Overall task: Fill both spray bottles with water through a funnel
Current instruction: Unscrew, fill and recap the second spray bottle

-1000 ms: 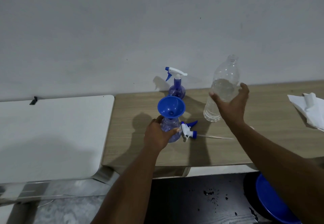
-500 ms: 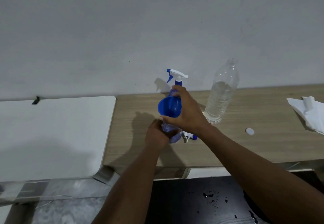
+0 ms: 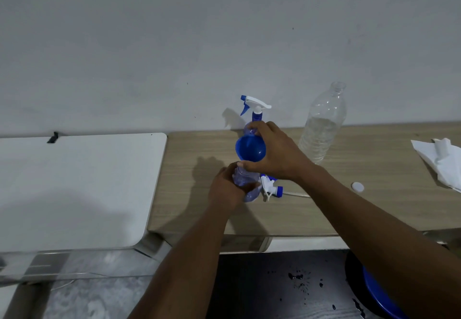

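**Fingers on funnel and open spray bottle at the counter**

Fingers (image 3: 252,126) of the right hand (image 3: 279,152) curl around the bowl of the blue funnel (image 3: 250,148), thumb below the rim and index over the far edge; the funnel's spout is hidden behind the hands. The left hand (image 3: 225,189) wraps the body of the near spray bottle (image 3: 245,179), a translucent blue vessel standing on the wooden counter (image 3: 349,209); only a strip of its wall and its lower bulge show between the fingers, and its water level cannot be made out. Just right of it lies its detached trigger head (image 3: 270,187), dip tube extending rightward and partly covered by the right wrist. A second spray bottle (image 3: 255,109), trigger still fitted, stands behind the funnel by the wall; its body is largely hidden. To the right stands an uncapped clear water bottle (image 3: 323,129), roughly half full, with a white cap (image 3: 357,186) lying on the counter nearby. Crumpled white paper (image 3: 441,159) is cut off at the right edge.
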Tool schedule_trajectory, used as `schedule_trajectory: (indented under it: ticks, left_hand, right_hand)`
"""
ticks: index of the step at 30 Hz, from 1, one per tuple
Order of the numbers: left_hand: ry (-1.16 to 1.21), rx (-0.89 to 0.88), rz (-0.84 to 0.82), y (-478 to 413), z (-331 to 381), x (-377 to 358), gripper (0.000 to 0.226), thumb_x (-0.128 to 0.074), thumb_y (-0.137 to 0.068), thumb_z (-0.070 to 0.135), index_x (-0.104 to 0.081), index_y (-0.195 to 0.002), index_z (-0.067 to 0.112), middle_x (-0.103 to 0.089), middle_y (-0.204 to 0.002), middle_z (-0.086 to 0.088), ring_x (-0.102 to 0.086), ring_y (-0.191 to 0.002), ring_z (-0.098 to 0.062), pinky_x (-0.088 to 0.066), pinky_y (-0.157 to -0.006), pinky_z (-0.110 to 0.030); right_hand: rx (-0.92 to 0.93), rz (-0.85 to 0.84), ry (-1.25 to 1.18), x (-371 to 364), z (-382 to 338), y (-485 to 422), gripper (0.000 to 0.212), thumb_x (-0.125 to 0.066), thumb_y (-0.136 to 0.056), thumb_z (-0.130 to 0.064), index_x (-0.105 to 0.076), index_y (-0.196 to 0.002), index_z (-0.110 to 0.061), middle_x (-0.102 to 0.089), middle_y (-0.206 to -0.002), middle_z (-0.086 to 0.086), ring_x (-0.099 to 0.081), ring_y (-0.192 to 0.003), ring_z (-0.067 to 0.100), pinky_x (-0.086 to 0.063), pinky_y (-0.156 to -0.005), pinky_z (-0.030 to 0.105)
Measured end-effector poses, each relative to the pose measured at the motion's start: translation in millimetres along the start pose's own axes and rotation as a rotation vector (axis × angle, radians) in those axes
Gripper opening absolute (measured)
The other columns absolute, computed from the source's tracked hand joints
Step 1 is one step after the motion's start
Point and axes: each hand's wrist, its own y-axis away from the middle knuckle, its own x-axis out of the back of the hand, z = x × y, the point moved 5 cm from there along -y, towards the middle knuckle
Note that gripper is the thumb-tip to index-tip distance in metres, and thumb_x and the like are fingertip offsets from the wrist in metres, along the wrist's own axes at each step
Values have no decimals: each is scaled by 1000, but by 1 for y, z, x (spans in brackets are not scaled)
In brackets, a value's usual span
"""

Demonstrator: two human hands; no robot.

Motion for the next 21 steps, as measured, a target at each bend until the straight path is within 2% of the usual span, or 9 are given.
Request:
schedule_trajectory:
  ticks: [1,3,6,8,11,13,16,17,21]
  left_hand:
    - [-98,-67,25,1,9,3,29,-68,-85,12,-68,-65,33,-65,-64,16,-59,-64,-5,-50,-62,-17]
    - [-92,-33,25,-4,1,3,25,-83,-76,30,-62,-89,38,-66,-80,20,-63,-79,-3,-54,-76,-22]
    - [-192,4,36,-4,-9,8,68,-85,-62,54,-57,-121,37,-66,-111,14,-64,-99,-10,-55,-89,-37]
    - [-191,-38,52,0,-9,12,72,-84,-60,57,-56,-124,39,-65,-113,15,-62,-101,-9,-55,-90,-39]
    - [-180,-92,82,4,-12,19,75,-82,-58,62,-58,-124,37,-66,-112,14,-63,-100,-9,-55,-90,-40]
    - [-180,-98,105,4,-17,24,78,-81,-56,66,-57,-124,37,-65,-112,12,-62,-100,-10,-55,-90,-41]
    - [-163,-102,103,6,-19,23,79,-81,-56,65,-55,-126,38,-64,-114,11,-62,-102,-10,-55,-90,-41]
    - [-155,-103,105,5,-20,23,79,-81,-56,65,-55,-126,38,-64,-115,11,-62,-102,-10,-55,-91,-41]
    - [-135,-97,114,3,-21,22,80,-79,-53,67,-56,-124,39,-64,-114,12,-62,-103,-11,-54,-92,-41]
  right_hand:
    - [-20,-23,5,5,1,-3,85,-82,-66,-51,-41,-137,-31,-48,-129,-5,-55,-110,15,-52,-91,38]
    - [-99,-68,-51,14,7,-8,82,-81,-70,-43,-42,-140,-30,-48,-124,-4,-55,-106,15,-51,-90,34]
    - [-271,-121,-414,16,22,-10,47,-72,-83,-24,-57,-127,-26,-60,-109,-3,-63,-96,14,-56,-84,34]
    - [-439,-176,-746,2,39,-7,27,-64,-90,-18,-62,-117,-18,-66,-106,4,-65,-94,20,-56,-82,36]
    - [-654,-154,-964,-28,72,-4,31,-67,-89,-31,-63,-115,-14,-67,-113,16,-65,-98,27,-51,-95,44]
    - [-690,-76,-868,-44,85,-10,38,-74,-83,-40,-62,-112,-18,-68,-114,11,-66,-102,25,-49,-99,45]
    - [-619,67,-626,-59,87,-25,33,-85,-74,-38,-63,-95,-23,-70,-95,1,-66,-91,18,-51,-74,29]
    - [-582,87,-561,-65,87,-31,35,-87,-71,-37,-64,-93,-23,-71,-91,0,-68,-88,19,-53,-71,30]
    - [-576,2,-363,-97,105,-37,67,-85,-60,-46,-57,-115,-20,-69,-106,2,-67,-95,22,-56,-88,47]
